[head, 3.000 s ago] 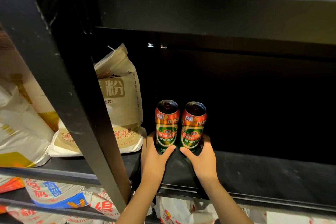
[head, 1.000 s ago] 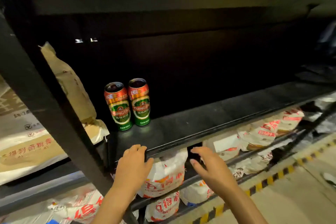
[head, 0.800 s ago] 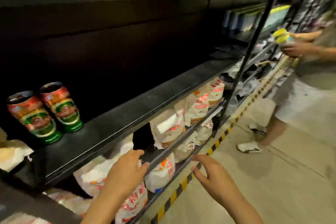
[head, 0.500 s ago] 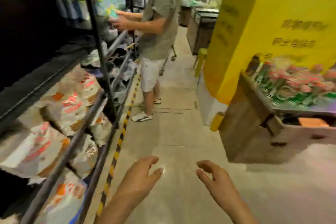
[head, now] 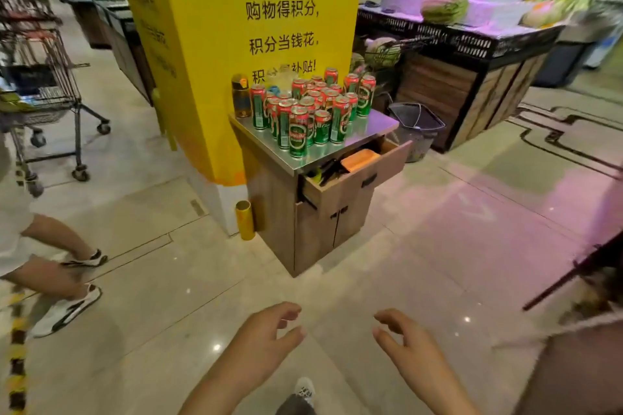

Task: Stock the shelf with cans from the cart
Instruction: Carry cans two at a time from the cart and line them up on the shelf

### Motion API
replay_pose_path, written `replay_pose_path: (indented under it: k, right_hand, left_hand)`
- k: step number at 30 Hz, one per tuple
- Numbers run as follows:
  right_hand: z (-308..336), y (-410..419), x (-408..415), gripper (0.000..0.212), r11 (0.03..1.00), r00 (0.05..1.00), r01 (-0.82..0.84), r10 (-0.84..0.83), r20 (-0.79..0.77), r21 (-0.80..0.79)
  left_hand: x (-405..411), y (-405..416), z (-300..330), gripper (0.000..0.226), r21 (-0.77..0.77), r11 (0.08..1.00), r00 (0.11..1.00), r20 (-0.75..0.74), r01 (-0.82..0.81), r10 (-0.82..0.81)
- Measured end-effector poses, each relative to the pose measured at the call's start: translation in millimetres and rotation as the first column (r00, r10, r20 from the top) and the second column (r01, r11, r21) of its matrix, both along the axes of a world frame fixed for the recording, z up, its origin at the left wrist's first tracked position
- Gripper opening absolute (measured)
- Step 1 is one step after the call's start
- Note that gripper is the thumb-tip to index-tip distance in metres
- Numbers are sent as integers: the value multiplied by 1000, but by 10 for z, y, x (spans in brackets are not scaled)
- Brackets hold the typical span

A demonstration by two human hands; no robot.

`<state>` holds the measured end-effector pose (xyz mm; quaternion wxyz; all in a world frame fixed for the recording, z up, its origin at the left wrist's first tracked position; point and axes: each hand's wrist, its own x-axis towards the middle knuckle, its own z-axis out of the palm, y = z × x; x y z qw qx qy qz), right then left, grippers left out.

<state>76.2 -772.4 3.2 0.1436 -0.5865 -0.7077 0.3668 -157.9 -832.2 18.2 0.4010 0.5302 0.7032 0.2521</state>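
Left hand [head: 261, 337] and right hand [head: 409, 349] half-open, empty; cans [head: 310, 111] well ahead

Shopping cart [head: 40, 84] blurred, cut by left edge. Rear cans [head: 315, 91] hidden behind front rows. Drawer [head: 354, 165] contents indistinct.

Both bare forearms reach forward from the bottom edge of the view, angled slightly toward each other. The left hand [head: 266, 333] is empty, palm turned inward, fingers loosely curled and thumb spread from them. The right hand [head: 409, 344] mirrors it, also empty, fingers bent and parted. The hands are apart, not touching each other.
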Motion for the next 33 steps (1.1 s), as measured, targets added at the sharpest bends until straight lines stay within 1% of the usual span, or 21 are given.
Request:
replay_pose_path:
  k: [5,7,9,14,18,22,25,27,29,31,33]
  right_hand:
    - [190,1133,-186,30,999,999,-34,34,-10,24]
    - [330,1568,-242,32,997,999,-50,50,-10,53]
    - [433,1979,-225,33,996,999,-41,42,-14,79]
    - [434,2762,-9,33,1000,1000,-1,1,-27,5]
    - [303,3493,171,30,1000,1000,-17,17,-10,-19]
    - [247,4323,294,30,996,996,-92,91,-21,-23]
    - [297,4945,304,27,984,983,-180,180,-33,-3]
    - [348,5293,270,25,970,969,-244,244,-48,-5]
    - [356,5625,202,23,950,949,-312,311,-57,3]
    - [324,5927,55,22,923,922,-385,384,-35,3]
    - [254,6171,-143,29,889,890,-457,457,-11,-23]
  left_hand:
    - [-234,1038,50,34,28,996,996,-15,-86,87]
    - [-327,1472,108,33,34,991,990,-55,-128,130]
    - [-387,1924,128,34,38,990,985,-103,-138,141]
    - [-306,2836,206,36,71,989,983,-115,-133,140]
    - [-111,3538,216,33,91,986,987,-69,-139,145]
    - [157,4201,173,32,96,976,980,-21,-195,198]
    - [307,4607,159,29,81,961,965,19,-263,263]
    - [377,4822,195,31,97,945,950,31,-312,311]
    - [406,4982,218,31,112,920,927,27,-376,375]
    - [381,5036,230,28,92,886,891,50,-454,451]
    - [297,5035,190,26,62,834,836,76,-548,544]
